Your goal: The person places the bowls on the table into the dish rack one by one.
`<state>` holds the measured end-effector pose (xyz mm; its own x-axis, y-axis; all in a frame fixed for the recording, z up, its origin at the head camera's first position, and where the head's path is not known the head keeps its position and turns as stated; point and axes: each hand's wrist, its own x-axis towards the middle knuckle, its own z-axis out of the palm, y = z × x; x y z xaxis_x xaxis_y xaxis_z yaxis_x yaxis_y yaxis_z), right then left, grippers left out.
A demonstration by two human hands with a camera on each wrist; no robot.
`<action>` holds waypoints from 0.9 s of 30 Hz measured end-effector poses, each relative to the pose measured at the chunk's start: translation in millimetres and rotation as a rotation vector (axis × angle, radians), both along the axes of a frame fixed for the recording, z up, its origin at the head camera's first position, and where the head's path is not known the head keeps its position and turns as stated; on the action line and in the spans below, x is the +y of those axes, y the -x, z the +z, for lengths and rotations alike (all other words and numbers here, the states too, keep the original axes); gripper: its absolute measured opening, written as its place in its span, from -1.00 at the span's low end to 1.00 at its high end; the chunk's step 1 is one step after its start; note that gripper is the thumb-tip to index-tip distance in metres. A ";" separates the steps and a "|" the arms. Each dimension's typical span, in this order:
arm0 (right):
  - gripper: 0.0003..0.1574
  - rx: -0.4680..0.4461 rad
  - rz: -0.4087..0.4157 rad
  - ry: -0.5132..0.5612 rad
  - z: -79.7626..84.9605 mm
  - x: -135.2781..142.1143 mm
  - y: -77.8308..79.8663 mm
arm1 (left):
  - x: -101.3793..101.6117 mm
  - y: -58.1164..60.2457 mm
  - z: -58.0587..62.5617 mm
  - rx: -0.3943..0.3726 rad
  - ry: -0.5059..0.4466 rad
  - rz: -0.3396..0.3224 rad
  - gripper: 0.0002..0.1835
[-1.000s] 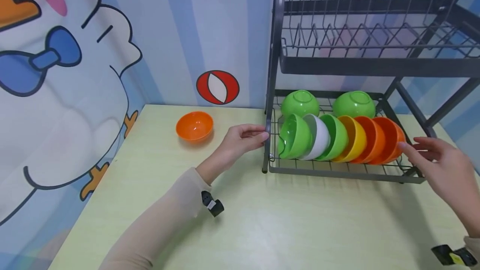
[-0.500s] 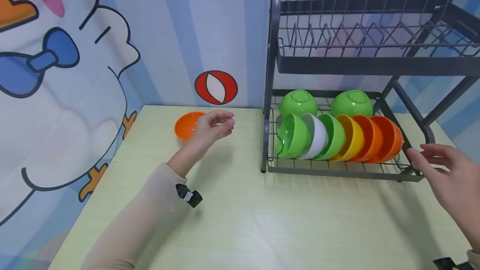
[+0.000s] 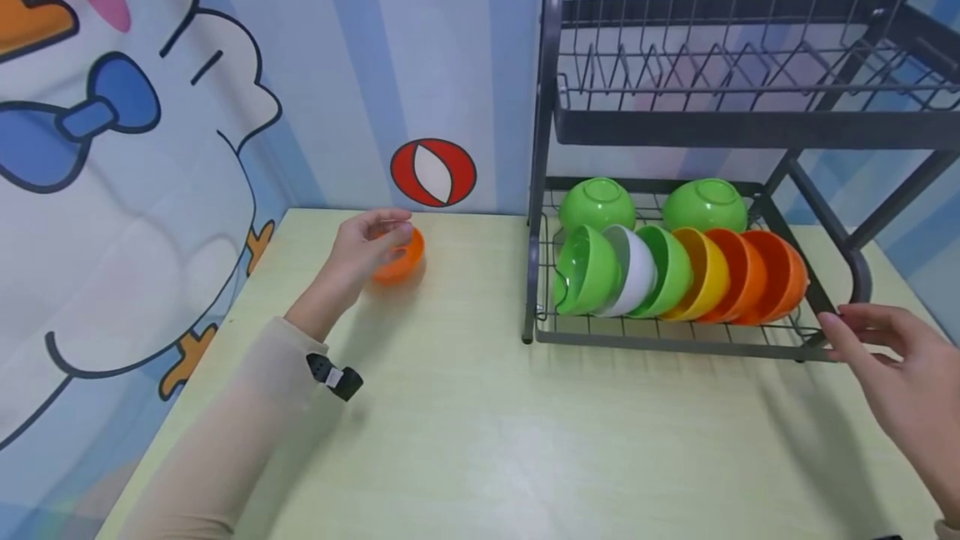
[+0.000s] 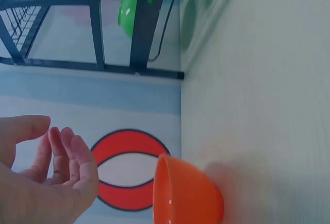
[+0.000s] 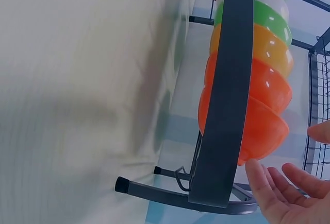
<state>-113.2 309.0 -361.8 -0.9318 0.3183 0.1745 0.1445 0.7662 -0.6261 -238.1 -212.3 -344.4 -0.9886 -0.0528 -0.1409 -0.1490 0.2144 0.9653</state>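
Observation:
My left hand [image 3: 367,248] hovers over the lone orange bowl [image 3: 405,265] on the table, hiding its left part in the head view. The left wrist view shows this bowl [image 4: 188,193] upright, apart from my loosely bent fingers, which hold nothing. At the rack's right end is my right hand [image 3: 892,357], fingers relaxed and holding nothing. In the right wrist view a fingertip is close to the outermost orange bowl [image 5: 263,131]; whether they touch I cannot tell. A leaning row on the lower tier has green, white [image 3: 636,273], yellow [image 3: 705,277] and orange bowls.
The dark two-tier dish rack [image 3: 675,342] stands on the pale table [image 3: 480,423] against the wall. Two green bowls [image 3: 597,205] lie upside down behind the row. The upper tier [image 3: 742,128] overhangs the bowls. A cartoon-printed wall closes off the back and left.
My left hand has left the rack's left post and moved left to above the lone orange bowl. My right hand has drawn slightly down, away from the end bowl.

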 end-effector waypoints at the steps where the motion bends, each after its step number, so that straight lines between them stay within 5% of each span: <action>1: -0.32 0.012 0.000 0.003 -0.4 -0.7 -1.4 | -3.7 0.4 0.1 0.001 0.013 0.009 -0.59; 14: -0.49 0.033 0.051 0.099 -4.8 -13.9 -15.3 | -42.3 6.5 -9.3 0.069 0.289 0.128 -0.62; 20: -0.52 0.042 0.056 0.101 -7.7 -18.9 -20.1 | -55.0 11.7 -19.4 0.089 0.404 0.133 -0.59; 27: -0.57 0.052 0.097 0.102 -13.9 -22.3 -25.2 | -67.6 19.7 -33.9 0.029 0.542 0.098 -0.54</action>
<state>-88.0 286.7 -375.7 -0.9495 0.2458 0.1950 0.0380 0.7070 -0.7062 -257.8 -279.8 -378.4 -0.9784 -0.2027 -0.0408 -0.1686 0.6682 0.7246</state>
